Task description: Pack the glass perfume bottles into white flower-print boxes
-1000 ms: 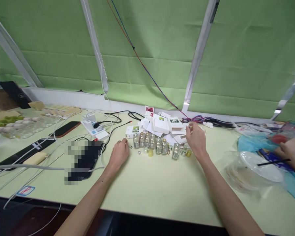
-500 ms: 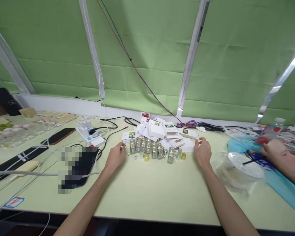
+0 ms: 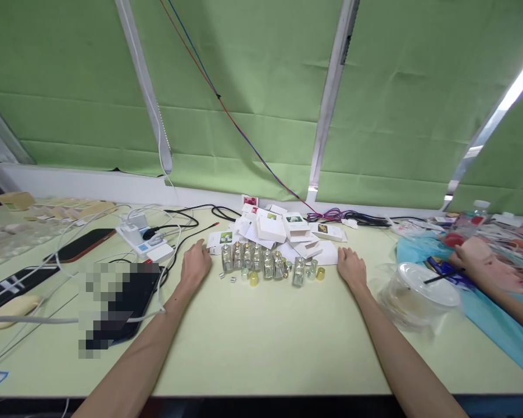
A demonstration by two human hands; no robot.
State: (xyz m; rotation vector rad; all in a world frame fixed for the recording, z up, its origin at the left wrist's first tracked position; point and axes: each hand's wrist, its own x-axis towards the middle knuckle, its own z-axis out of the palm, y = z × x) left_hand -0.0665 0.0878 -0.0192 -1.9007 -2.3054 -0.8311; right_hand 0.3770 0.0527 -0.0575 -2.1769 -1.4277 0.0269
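My left hand (image 3: pixel 196 264) rests on the table in a loose fist, beside the left end of a white box (image 3: pixel 221 238) with a green-and-white picture. My right hand (image 3: pixel 352 268) is loosely curled too, knuckles up, by the right edge of the white cartons. I see nothing held in either hand. Between them stands a row of small clear glass perfume bottles (image 3: pixel 256 258), with one bottle (image 3: pixel 298 271) apart at the right. Yellow caps (image 3: pixel 254 278), pale green caps (image 3: pixel 244 274) and small silver rings (image 3: pixel 232 280) lie near them. Behind is a heap of small white cartons (image 3: pixel 270 226).
Left of me lie cables, a power strip (image 3: pixel 139 241), a partly blurred phone (image 3: pixel 135 313) and another phone (image 3: pixel 83 245). On the right is a lidded tub with a straw (image 3: pixel 422 287), in plastic. Another person's hand (image 3: pixel 466 261) is over the blue sheet (image 3: pixel 497 325).
My left hand has drawn slightly away from the bottles, its fingers curling in. My right hand has also curled in beside the cartons. The view has shifted a little right.
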